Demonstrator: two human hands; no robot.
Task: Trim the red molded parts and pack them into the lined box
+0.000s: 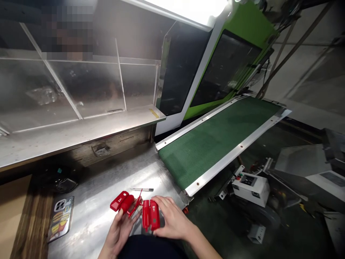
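Low over the metal table, my left hand point(121, 228) grips a red molded plastic part point(120, 200), thumb against its near side. My right hand point(172, 216) has its fingers and thumb around the outer edge of another red molded plastic part point(154, 216), which has small rectangular openings. Between the two runs a thin red runner point(137, 203) that seems to join them. Just beyond the parts lies a slim craft knife point(142, 189), its blade end toward the left. My left fingers partly hide the underside of the left part.
A green conveyor belt point(215, 126) with metal rails slopes away at right, beside a green machine point(229, 68). On the metal table point(91, 216) rests a phone point(61, 219). A metal shelf point(81, 135) crosses behind. A white control box point(250, 189) stands lower right.
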